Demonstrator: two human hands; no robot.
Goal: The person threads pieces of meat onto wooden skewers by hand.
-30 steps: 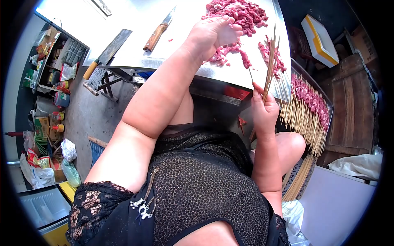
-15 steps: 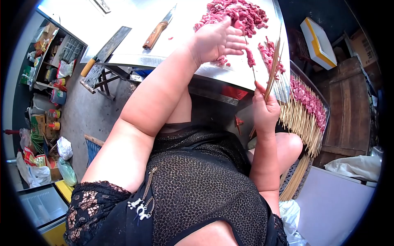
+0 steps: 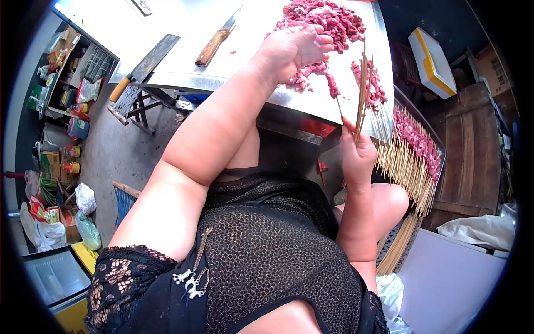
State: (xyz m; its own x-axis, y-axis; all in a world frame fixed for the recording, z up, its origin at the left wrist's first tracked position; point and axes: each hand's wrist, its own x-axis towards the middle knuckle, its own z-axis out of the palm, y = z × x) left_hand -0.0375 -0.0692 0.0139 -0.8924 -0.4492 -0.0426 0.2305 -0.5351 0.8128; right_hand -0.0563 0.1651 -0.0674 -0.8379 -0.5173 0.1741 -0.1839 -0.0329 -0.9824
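My left hand (image 3: 300,49) is over the edge of the metal table (image 3: 183,78), its fingers curled in at the tip of a skewer. A bit of pink meat (image 3: 317,42) shows between the thumb and fingers. Lower down, my right hand (image 3: 359,153) grips that bamboo skewer (image 3: 339,106) between thumb and forefinger, along with a bundle of bare skewers (image 3: 362,94) standing up from the fist. Threaded meat (image 3: 332,84) sits on the upper part of the single skewer. Behind my left hand lies a heap of raw meat strips (image 3: 328,19).
Several loaded skewers (image 3: 370,80) lie at the table's right corner. Beside it, a tray holds many more meat skewers (image 3: 417,139). A cleaver (image 3: 147,64) and a wooden-handled knife (image 3: 218,42) lie on the left. A white-and-yellow box (image 3: 431,61) stands at the right.
My left fingers have curled in from being stretched out. My right hand has shifted slightly down and left, and its skewer bundle stands more upright.
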